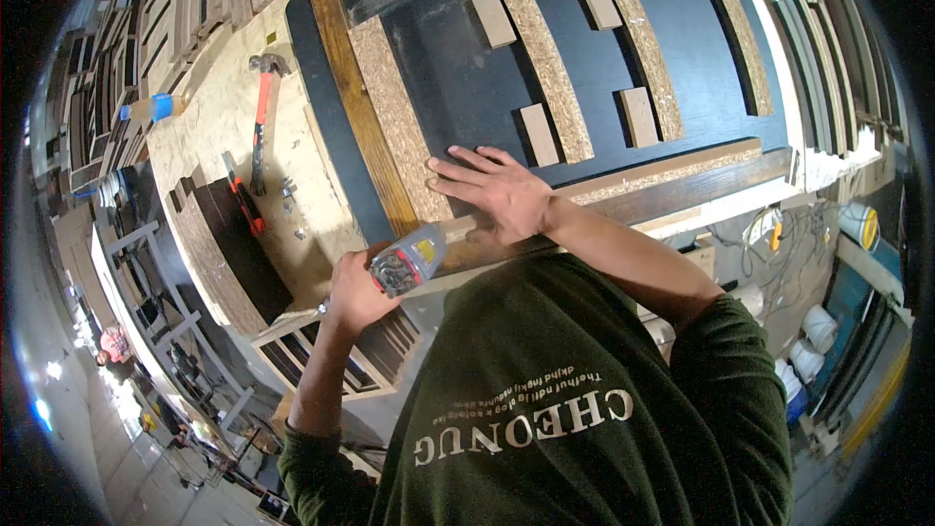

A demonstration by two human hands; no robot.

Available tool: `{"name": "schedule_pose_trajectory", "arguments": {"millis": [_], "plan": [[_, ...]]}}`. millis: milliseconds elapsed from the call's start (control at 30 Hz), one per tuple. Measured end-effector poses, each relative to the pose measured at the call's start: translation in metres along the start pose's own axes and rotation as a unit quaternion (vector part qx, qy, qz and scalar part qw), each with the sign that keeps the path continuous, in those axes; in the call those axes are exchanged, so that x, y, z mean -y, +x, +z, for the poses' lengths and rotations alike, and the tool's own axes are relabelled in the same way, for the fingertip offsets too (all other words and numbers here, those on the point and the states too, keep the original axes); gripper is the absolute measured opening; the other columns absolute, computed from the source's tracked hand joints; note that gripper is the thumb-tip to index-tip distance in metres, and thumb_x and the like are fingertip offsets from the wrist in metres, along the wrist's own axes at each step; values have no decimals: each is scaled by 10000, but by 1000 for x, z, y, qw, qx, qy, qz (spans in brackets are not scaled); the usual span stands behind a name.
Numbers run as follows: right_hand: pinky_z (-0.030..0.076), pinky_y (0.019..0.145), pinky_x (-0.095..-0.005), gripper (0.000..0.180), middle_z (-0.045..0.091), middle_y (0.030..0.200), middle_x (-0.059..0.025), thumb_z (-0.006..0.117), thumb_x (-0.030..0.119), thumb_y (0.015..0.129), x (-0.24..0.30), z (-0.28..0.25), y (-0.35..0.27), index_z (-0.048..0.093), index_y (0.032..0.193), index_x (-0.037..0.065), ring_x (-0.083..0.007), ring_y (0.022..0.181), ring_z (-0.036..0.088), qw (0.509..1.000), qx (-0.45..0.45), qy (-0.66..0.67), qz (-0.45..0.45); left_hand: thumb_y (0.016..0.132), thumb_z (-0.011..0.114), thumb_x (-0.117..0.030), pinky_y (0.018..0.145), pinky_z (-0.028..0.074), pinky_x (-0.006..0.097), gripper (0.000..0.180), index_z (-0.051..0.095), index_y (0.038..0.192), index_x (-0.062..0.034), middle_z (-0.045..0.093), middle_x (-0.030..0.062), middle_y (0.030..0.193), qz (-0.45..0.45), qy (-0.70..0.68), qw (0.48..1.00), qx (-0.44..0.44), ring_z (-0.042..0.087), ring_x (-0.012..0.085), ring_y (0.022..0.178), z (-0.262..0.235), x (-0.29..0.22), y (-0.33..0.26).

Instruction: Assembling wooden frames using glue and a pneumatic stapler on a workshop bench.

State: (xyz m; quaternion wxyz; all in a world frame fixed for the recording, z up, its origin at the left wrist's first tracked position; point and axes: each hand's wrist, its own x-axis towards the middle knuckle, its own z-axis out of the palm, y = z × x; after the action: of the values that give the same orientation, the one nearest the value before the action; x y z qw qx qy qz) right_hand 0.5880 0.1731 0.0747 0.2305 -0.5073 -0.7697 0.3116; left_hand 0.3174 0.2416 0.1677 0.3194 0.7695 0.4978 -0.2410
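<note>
1. Head view looked down on a workbench (pixel 224 127) carrying a large dark panel (pixel 467 88) with chipboard strips and small wooden blocks fixed across it.
2. The right hand (pixel 497 195) lay flat, fingers spread and holding nothing, pressing on a chipboard strip (pixel 394 127) where it met the panel's near wooden edge rail (pixel 672 190).
3. The left hand (pixel 355 287) was wrapped around a grey power tool (pixel 409 261), probably a nail or staple gun, though its nose was hard to make out; the tool sat just left of the right hand, at the panel's near corner.
4. The two hands were close together but not touching.
5. A long chipboard strip (pixel 541 54) ran across the panel's middle, with a small wooden block (pixel 539 134) just beside it, near the right hand's fingertips.
6. A hammer (pixel 263 97) with an orange handle lay on the bench, well to the left of the panel.
7. An orange-handled clamp-like tool (pixel 243 200) rested near the hammer, beside a few scattered small metal pieces (pixel 289 197).
</note>
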Motion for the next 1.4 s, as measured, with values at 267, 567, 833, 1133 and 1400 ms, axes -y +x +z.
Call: {"name": "schedule_pose_trajectory", "arguments": {"millis": [267, 567, 833, 1133, 1400], "plan": [[247, 1113, -488, 893, 280, 1527, -73, 763, 299, 601, -1, 4, -7, 402, 1399, 123, -311, 1381, 299, 1000, -13, 0, -4, 614, 805, -282, 887, 484, 409, 514, 648, 1046, -52, 653, 174, 960, 20, -2, 999, -39, 609, 360, 966, -3, -19, 1], [239, 1117, -488, 911, 269, 1532, -73, 747, 346, 633, -10, 0, -5, 356, 1428, 132, -308, 1394, 276, 999, 16, -50, -1, 629, 767, -253, 842, 494, 412, 562, 610, 1143, -87, 611, 176, 1128, -26, -60, 997, 32, 584, 350, 1025, -24, -57, -26], [215, 1128, -497, 863, 275, 1519, -119, 692, 418, 690, 17, 3, 15, 343, 1431, 146, -327, 1397, 260, 997, 16, -55, -44, 698, 780, -202, 639, 527, 332, 246, 704, 901, -85, 692, 136, 794, -104, -426, 875, -207, 672, 202, 682, 141, 19, -153], [134, 1113, -583, 952, 183, 1554, -151, 652, 621, 692, -29, -67, -88, 341, 1446, 130, -368, 1431, 148, 975, -96, -198, 37, 634, 752, -151, 744, 513, 388, 547, 642, 1170, -168, 696, 141, 931, -196, -303, 920, -154, 659, 317, 770, 173, -131, -162], [124, 1148, -519, 922, 269, 1506, -207, 634, 579, 731, -76, -98, -121, 342, 1433, 59, -374, 1393, 250, 991, -18, -110, 75, 693, 770, -157, 712, 521, 349, 407, 644, 1078, -118, 693, 125, 936, -92, -386, 905, -153, 675, 244, 790, 194, -209, -142]]}}
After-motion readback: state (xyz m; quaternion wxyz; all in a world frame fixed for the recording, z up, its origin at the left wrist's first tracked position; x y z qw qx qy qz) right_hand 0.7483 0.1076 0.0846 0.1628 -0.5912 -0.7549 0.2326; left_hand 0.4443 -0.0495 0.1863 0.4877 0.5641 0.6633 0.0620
